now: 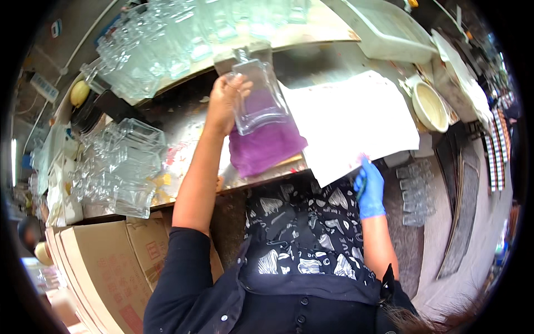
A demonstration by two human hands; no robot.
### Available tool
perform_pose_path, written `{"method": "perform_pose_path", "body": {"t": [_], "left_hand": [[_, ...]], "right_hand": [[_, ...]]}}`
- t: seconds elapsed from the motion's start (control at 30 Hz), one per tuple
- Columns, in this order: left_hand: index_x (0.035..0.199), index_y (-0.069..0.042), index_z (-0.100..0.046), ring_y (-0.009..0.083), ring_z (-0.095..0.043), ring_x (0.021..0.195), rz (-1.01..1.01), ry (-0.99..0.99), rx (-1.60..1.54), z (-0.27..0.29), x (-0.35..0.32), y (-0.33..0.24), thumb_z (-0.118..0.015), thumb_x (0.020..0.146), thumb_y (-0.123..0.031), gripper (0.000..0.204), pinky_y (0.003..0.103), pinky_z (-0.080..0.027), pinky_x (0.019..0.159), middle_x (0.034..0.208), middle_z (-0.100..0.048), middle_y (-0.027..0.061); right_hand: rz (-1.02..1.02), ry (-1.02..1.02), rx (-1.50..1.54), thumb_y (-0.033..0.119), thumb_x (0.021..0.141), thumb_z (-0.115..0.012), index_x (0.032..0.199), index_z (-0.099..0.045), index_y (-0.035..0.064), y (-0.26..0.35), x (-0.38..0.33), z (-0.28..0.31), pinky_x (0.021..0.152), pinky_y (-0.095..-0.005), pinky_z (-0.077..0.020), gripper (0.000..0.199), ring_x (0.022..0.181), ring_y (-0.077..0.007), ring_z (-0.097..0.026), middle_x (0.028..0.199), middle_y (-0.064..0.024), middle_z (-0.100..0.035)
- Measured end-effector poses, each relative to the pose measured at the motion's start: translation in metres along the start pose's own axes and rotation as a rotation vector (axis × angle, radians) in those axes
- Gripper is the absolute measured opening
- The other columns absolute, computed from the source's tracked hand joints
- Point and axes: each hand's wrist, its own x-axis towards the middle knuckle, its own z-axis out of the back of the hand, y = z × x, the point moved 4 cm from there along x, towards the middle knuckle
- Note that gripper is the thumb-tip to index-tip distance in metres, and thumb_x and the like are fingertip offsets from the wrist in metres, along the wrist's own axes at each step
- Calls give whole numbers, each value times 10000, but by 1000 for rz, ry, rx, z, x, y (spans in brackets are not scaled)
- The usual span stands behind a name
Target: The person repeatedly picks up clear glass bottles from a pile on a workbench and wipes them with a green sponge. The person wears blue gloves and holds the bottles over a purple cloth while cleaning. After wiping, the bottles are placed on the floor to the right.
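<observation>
Head | left hand [227,100] holds clear bottle [260,99] | right hand [370,189] blurred, cannot tell its grip

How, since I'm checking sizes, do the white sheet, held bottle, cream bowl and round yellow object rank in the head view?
Largest to smallest:
White sheet
Held bottle
Cream bowl
Round yellow object

The left forearm [194,186] stretches far and slightly right, its bare left hand [227,99] with fingers [239,83] curled in a grip; nearer, the right forearm [378,242] points far and slightly left, its blue-gloved right hand [369,190] partly folded
</observation>
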Motion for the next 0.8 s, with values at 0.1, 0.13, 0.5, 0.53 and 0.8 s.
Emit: {"method": "perform_pose_path", "body": {"t": [0.1, 0.13, 0.5, 0.53, 0.8], "left_hand": [[1263, 15, -410, 280, -579, 1107, 38, -64, 30, -1, -20, -13, -586, 950, -329, 498, 378, -453, 971, 1267, -514, 200], [1265, 12, -410, 282, -578, 1114, 75, -93, -11, -1, -24, -10, -577, 954, -339, 498, 378, -451, 976, 1268, -516, 198], [1285, 3, -416, 296, -582, 1132, 127, 0, 73, 0, -29, -6, -573, 951, -359, 517, 363, -458, 982, 1251, -547, 199], [1285, 6, -415, 297, -585, 1128, 131, -4, 79, 0, -28, -8, -576, 949, -357, 520, 360, -460, 980, 1252, -546, 201], [1322, 7, -395, 290, -587, 1138, 132, -23, 91, -6, -31, -7, -584, 944, -364, 563, 356, -462, 986, 1252, -552, 203]], "right_hand": [[171, -157, -121, 161, 889, -654, 873, -645, 44, 8, 3, 32, 409, -223, -314, 119, 450, -56, -410, 617, 39, -499], [387, -199, -249, 117, 893, -641, 918, -674, 14, 16, 13, 49, 461, -208, -322, 110, 515, -38, -420, 644, 43, -527], [-70, 57, -22, 325, 857, -710, 908, -609, 143, -1, 6, -19, 401, -245, -295, 215, 442, -88, -412, 636, 22, -483], [-49, 17, -18, 317, 844, -728, 873, -591, 149, -5, 7, -25, 393, -246, -294, 218, 430, -90, -407, 622, 24, -472], [181, -130, -54, 212, 861, -708, 749, -632, 41, -14, 27, 8, 512, -238, -354, 218, 538, -75, -447, 621, 5, -517]]}}
